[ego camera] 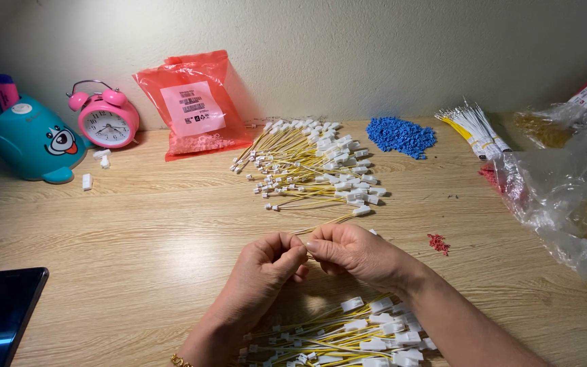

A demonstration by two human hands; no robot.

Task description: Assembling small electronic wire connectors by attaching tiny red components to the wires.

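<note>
Nearest, finished wires (338, 336) lie heaped below the wrists. Left hand (264, 266) and right hand (351, 253) both pinch one yellow wire (324, 223) between fingertips (steadying its end), with the far pile (314, 163) beyond.

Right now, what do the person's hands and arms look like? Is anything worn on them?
Both hands are bare, with no gloves. The left hand has a thin gold-coloured bracelet at the wrist. The right hand has short, plain nails and no ring that shows. No sleeves are in view on either forearm.
</note>
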